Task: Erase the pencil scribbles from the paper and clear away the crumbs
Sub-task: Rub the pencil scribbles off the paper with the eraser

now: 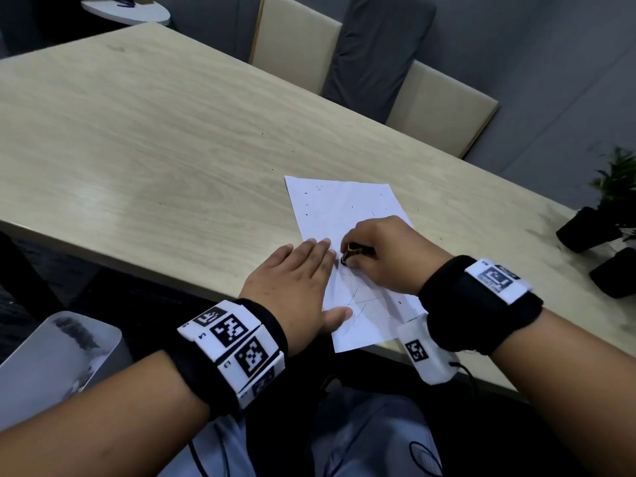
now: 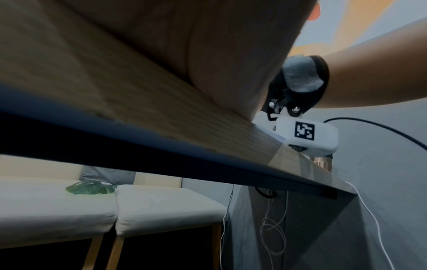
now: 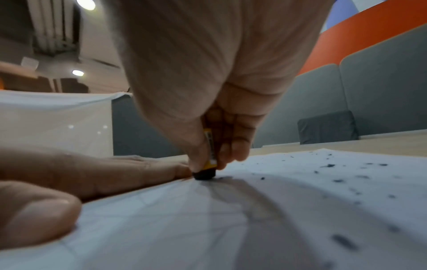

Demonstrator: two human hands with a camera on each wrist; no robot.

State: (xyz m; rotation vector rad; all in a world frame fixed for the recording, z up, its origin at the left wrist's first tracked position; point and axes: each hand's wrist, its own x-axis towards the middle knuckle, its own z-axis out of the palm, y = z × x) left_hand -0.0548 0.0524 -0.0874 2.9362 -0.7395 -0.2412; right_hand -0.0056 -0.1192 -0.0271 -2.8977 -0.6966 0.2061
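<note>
Mid-erasing. Right hand [image 1: 385, 253] pinches yellow-sleeved black eraser [image 3: 206, 170] on white paper sheet [image 1: 344, 208]; flat left hand [image 1: 296, 280] pins it. Faint pencil scribbles [image 1: 358, 301] remain nearer the wrists; dark eraser crumbs [image 3: 346, 180] beyond the fingers uncleared.

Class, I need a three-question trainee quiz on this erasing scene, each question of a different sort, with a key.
1. True or false: the left hand lies flat on the paper.
2. The right hand grips: A a pencil, B a black eraser in a yellow sleeve, C a brush.
3. Fill in: dark ____ dot the paper.

Key: 1 true; 2 B; 3 crumbs.
</note>
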